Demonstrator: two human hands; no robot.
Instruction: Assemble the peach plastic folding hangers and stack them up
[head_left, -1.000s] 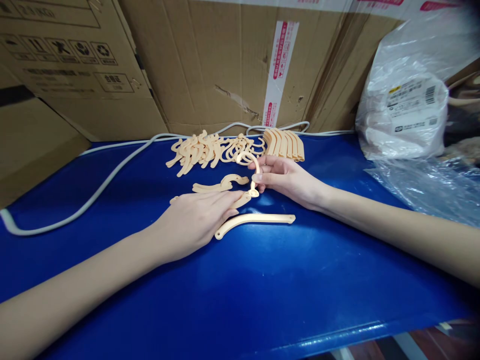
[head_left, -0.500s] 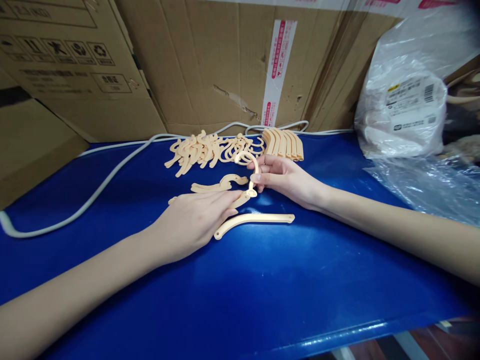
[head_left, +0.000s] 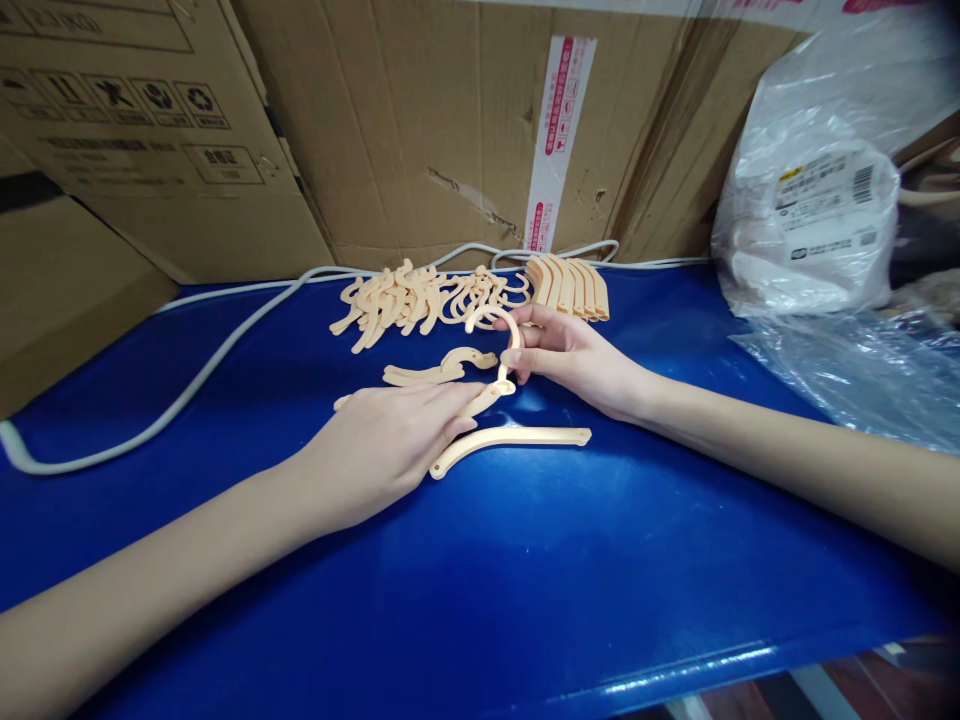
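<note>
My left hand (head_left: 382,435) is closed around a cream plastic hanger arm (head_left: 482,402), whose far left tip peeks out past the knuckles. Between thumb and fingers, my right hand (head_left: 551,350) pinches a cream hanger hook (head_left: 516,335). The hook's base meets the right end of the arm; whether the two are joined cannot be made out. Just in front lies a loose curved hanger arm (head_left: 517,437) with a hole at each end. Behind my left hand rests another cream piece (head_left: 439,370) with a curved hump.
A heap of cream hanger pieces (head_left: 390,303), a pile of hooks (head_left: 484,292) and a row of curved arms (head_left: 568,288) stand at the back. A white cable (head_left: 247,340) runs behind. Cardboard boxes (head_left: 420,120) wall the blue table (head_left: 480,600); a plastic-wrapped roll (head_left: 817,230) sits right.
The hook has turned slightly in my right hand, its curved tip shifting a little. Otherwise both hands keep nearly the same place.
</note>
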